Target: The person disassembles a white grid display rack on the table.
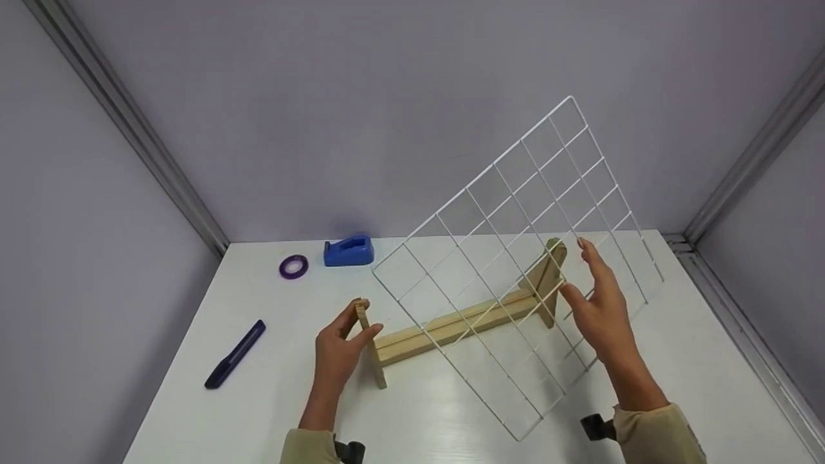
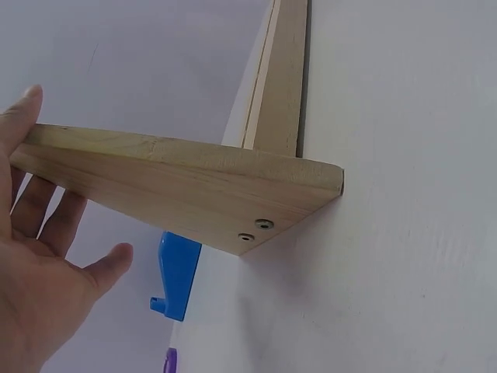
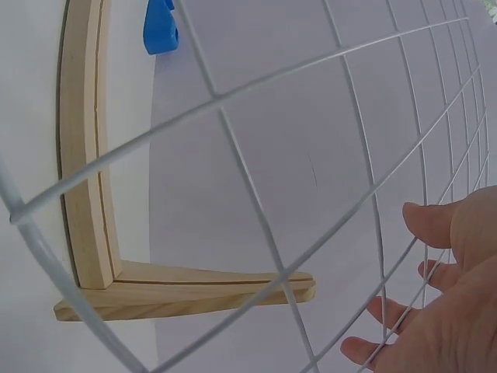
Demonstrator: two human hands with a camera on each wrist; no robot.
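My left hand [image 1: 338, 351] grips the top of the left end board [image 1: 372, 357] of a wooden stand, thumb on one face and fingers on the other. Two screw heads [image 2: 264, 224] show low on that board in the left wrist view. A grooved wooden bar [image 1: 451, 325] joins it to the right end board [image 1: 546, 280]. Over the stand, a white wire grid panel [image 1: 466, 188] is tilted with one corner pointing up. My right hand [image 1: 606, 316] holds the panel by its right part, thumb and fingers about the wires [image 3: 384, 268].
On the white table [image 1: 193, 425], a blue tape dispenser [image 1: 349, 251] and a purple tape roll [image 1: 294, 267] lie at the back left. A dark blue pen-shaped tool [image 1: 235, 354] lies at the left. Grey walls [image 1: 387, 116] enclose the back and sides.
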